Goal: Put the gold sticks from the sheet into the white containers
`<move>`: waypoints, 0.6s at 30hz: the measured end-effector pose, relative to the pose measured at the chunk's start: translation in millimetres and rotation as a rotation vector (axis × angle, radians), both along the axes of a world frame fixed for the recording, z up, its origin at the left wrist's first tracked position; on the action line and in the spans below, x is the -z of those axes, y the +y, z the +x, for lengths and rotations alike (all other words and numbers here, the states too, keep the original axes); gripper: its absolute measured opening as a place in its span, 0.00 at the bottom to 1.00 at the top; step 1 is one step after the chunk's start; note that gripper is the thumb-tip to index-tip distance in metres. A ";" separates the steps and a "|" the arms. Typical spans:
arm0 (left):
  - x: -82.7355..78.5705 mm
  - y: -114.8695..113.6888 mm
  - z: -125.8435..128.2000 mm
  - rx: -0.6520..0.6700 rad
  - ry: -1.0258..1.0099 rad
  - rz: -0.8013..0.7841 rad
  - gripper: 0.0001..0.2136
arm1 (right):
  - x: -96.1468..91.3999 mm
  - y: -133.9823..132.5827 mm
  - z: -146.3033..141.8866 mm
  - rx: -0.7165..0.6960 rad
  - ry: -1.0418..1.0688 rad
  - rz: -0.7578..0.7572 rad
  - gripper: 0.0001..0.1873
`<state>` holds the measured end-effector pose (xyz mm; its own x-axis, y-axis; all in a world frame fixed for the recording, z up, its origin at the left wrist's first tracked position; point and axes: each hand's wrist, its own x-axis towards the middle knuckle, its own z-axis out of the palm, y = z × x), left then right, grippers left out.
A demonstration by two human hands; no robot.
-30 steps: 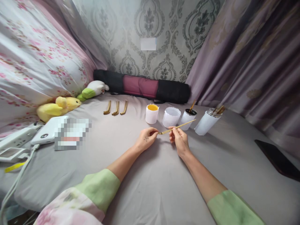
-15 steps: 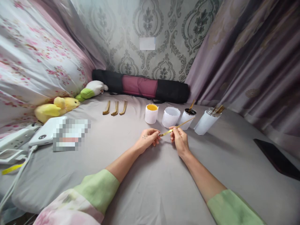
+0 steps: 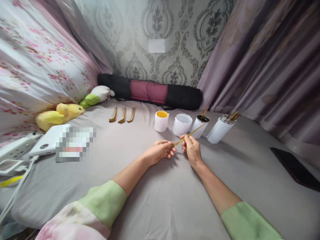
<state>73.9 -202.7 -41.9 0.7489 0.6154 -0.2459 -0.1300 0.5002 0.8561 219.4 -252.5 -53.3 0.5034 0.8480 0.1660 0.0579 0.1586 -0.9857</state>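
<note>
My right hand (image 3: pixel 192 149) pinches a thin gold-coloured stick (image 3: pixel 195 131), whose free end slants up to the right in front of the cups. At the stick's lower end, the thumb and fingers of my left hand (image 3: pixel 160 151) close on its tip, which they partly hide. Just beyond the hands stand a white-wrapped cup with yellow inside (image 3: pixel 161 124), a white cup (image 3: pixel 182 126), and a white-wrapped cup with a dark inside (image 3: pixel 198 131) and a stick in it. Right of these, a tilted white-wrapped jar (image 3: pixel 220 131) holds several brown-gold sticks (image 3: pixel 233 116).
Three small bundles of bent gold sticks (image 3: pixel 122 115) lie on the grey sheet (image 3: pixel 160 206). Plush toys (image 3: pixel 60 116), a white power bank (image 3: pixel 51 138), a blurred packet (image 3: pixel 75 145) and a power strip (image 3: pixel 15 146) are left; a black phone (image 3: pixel 295 168) is right. A long black-and-maroon bag (image 3: pixel 150 91) lines the wall.
My left hand has shifted slightly right and turned, its fingers reaching further under the stick's lower end. The stick has tilted a little more steeply; my right hand has stayed nearly in place.
</note>
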 end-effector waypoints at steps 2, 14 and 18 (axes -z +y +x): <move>0.7 0.2 -0.7 0.033 -0.030 -0.047 0.09 | -0.7 -0.5 0.0 -0.004 -0.007 0.003 0.12; -2.1 0.3 -2.7 0.093 -0.086 -0.188 0.10 | -6.6 -2.9 -2.5 -0.015 -0.003 -0.020 0.11; -4.2 -1.3 -2.8 0.088 -0.077 -0.215 0.11 | -8.0 -4.1 -2.7 -0.017 -0.012 -0.034 0.11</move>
<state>71.2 -204.0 -37.7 0.8189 0.4867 -0.3042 -0.1386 0.6821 0.7180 216.7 -256.7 -45.3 0.4868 0.8618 0.1425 0.0669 0.1259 -0.9898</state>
